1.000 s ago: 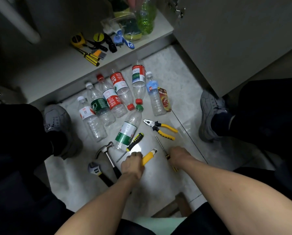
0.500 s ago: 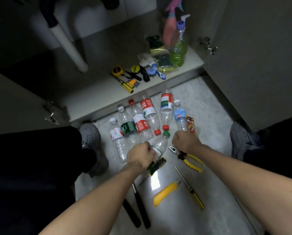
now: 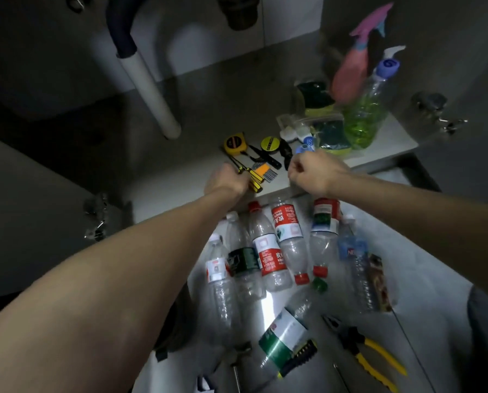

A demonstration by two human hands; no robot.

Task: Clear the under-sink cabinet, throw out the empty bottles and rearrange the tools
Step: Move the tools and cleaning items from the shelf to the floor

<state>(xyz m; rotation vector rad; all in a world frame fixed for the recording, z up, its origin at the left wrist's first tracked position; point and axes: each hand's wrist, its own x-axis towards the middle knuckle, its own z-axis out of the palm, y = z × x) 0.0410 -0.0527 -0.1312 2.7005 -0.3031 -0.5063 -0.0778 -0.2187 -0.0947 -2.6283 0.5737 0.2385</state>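
Under-sink cabinet floor (image 3: 180, 177) carries a yellow tape measure (image 3: 233, 143) and small screwdrivers (image 3: 254, 177). Left hand (image 3: 227, 180) rests on the screwdrivers, grip unclear. Right hand (image 3: 313, 170) hovers fisted, holding nothing visible. Empty bottles (image 3: 265, 251) lie on the tiled floor below, pliers (image 3: 361, 353) nearby.

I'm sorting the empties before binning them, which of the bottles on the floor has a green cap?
The bottle with the green and white label, lying apart from the row and nearest the camera. Its green cap points toward the cabinet; the caps visible in the row are red or white.
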